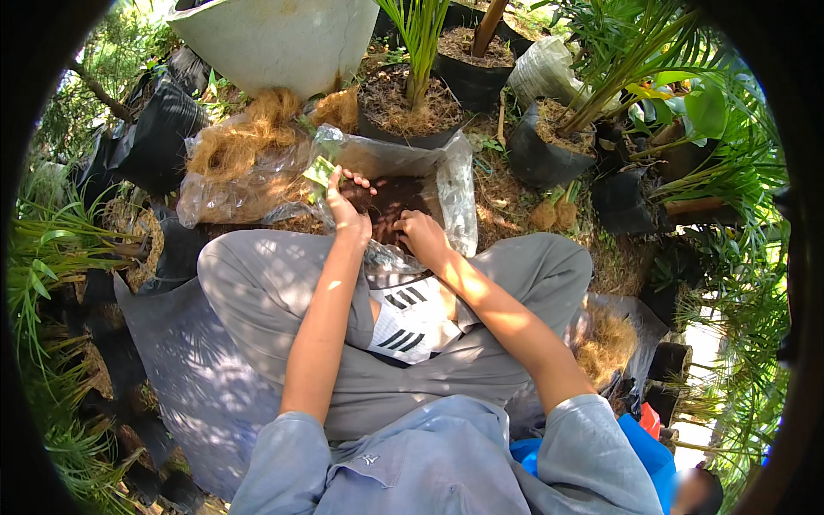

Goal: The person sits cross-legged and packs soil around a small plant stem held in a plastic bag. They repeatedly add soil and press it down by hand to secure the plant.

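Observation:
An opened clear plastic bag (456, 193) of dark soil (402, 193) lies just beyond my crossed legs. My left hand (349, 209) is at the bag's left side, around a pale green and white piece (320, 171), perhaps a plant part or a packet; its fingertips reach over the soil. My right hand (421, 237) rests on the soil at the near right, its fingers curled down; whether they hold anything is hidden. Brown coir fibre (241, 145) lies on another clear plastic bag (257, 199) to the left of the soil bag.
A large white planter (277, 48) stands behind at left. Palms in black grow bags (412, 138) (547, 158) stand beyond and to the right. More potted plants line the left. More fibre (605, 344) lies by my right knee. Part of another person (695, 492) shows at lower right.

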Available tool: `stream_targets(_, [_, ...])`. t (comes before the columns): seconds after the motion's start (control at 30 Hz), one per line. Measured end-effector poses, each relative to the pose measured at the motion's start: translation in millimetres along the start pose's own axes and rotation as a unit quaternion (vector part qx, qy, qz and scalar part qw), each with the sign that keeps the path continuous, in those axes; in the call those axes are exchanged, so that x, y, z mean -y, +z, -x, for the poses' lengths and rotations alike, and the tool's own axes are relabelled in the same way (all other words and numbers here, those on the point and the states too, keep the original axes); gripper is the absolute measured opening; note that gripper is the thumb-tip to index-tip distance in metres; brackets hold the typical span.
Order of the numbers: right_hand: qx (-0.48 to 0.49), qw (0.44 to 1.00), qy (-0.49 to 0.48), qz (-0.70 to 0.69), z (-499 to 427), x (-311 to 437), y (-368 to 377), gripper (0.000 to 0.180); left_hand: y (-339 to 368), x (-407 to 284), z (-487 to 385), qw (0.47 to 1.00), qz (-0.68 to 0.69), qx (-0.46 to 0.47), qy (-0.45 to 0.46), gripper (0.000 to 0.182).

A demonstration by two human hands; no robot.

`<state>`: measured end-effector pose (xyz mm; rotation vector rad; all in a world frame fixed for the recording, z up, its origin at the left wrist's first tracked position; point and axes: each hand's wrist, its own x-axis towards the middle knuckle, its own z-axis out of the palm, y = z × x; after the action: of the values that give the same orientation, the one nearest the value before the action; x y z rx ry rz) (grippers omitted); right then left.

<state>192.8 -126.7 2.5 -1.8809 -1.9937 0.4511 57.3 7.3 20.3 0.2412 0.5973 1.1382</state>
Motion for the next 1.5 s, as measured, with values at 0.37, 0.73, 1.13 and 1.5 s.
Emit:
stream_targets(0.37, [-0.014, 0.997, 0.079, -0.023, 5.4, -5.5, -23.5, 0.047, -7.2, -6.4, 4.1, 1.0, 0.009, 0.004, 0.01, 0.028])
stream_targets(0.73, [0.035, 0.998, 0.049, 0.006, 20.9, 0.4, -13.2, 0.044, -4.3, -6.0, 3.6, 1.0, 0.006, -0.013, 0.01, 0.028])
stream_targets(1.13, [-0.017, 0.997, 0.051, -0.051, 6.3, 1.6, -0.8, 0.029, -1.6, -6.8, 4.0, 1.0, 0.02, 0.013, -0.003, 0.028])
stream_targets(1.5, [0.025, 0.998, -0.047, -0.035, 2.0, 10.1, 13.1, 0.037, 2.7, -22.6, 14.8, 0.997, 0.081, 0.011, -0.004, 0.026])
